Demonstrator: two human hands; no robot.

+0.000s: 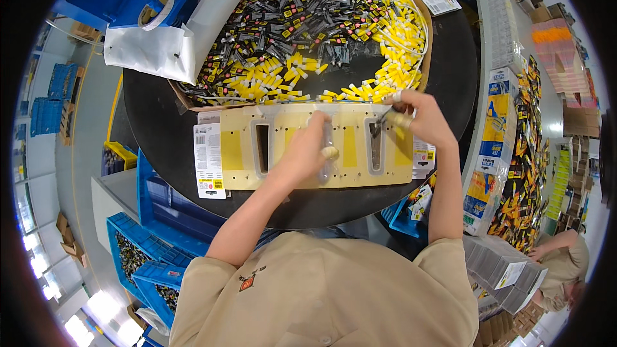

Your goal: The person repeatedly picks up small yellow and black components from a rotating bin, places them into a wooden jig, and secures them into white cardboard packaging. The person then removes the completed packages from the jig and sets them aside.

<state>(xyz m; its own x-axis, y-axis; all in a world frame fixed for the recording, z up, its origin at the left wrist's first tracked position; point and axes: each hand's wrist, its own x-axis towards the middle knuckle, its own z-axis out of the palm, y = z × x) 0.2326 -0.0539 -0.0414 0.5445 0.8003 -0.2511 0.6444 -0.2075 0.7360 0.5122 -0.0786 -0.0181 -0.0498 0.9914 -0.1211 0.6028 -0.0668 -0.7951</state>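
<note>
A pale yellow board with slots and small holes lies before me on the round black table. Clear plastic blisters sit in its slots. My left hand is closed over the middle slot, thumb and finger at the edges of a clear blister; part of it is hidden. My right hand pinches a small black tube above the right-hand slot. Beige finger covers show on both hands. Printed white backing cards stick out under the board's left end.
Beyond the board a wide box holds heaped black tubes and yellow-and-white tubes. Blue crates stand at lower left. Grey stacked cards and a bench of packed goods line the right, where another person works.
</note>
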